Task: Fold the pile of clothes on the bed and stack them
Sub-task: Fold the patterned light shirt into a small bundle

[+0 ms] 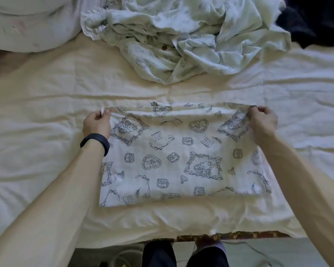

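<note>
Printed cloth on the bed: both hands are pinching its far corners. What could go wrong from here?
The left hand pinches only the corner tip of the printed cloth; it may slip and skew the fold.
The far edge is rumpled between it and the right hand, so wrinkles could get folded in.
The cloth lies near the front edge of the bed; pulling it toward the body might drag it off.

The cloth (181, 160) lies flat on the bed (37, 112), near its front edge. The left hand (96, 124) and the right hand (262, 122) pinch its far corners. Behind it sits the pile (181, 35); what may be a pillow (27, 22) lies far left.
</note>
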